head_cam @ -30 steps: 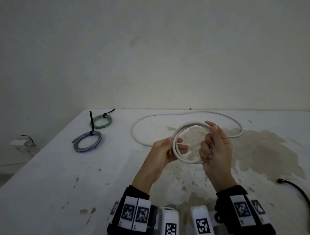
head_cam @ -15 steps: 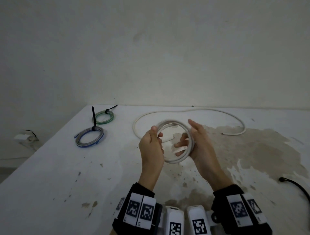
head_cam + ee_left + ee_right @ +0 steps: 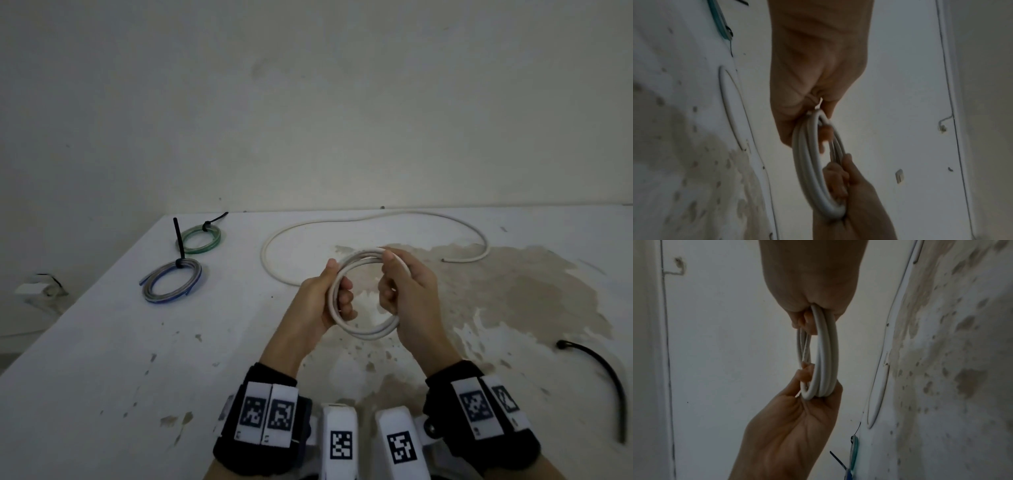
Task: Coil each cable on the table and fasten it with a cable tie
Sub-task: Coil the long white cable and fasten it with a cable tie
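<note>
- Since the earlier frame, the white cable [image 3: 368, 294] had gained another loop, held above the table [image 3: 102, 359].
- Left hand [image 3: 322, 301] and right hand [image 3: 411, 294] both gripped it.
- Two tied coils [image 3: 171, 279] lay left of it; its tail and a black cable [image 3: 596, 380] remained.

Above the table [image 3: 102, 359], a cable coil [image 3: 363, 329] is gripped between left hand [image 3: 317, 303] and right hand [image 3: 416, 301]; its loose length [image 3: 342, 219] trails behind, two tied coils [image 3: 171, 281] far left, another cable [image 3: 603, 373] right.
</note>
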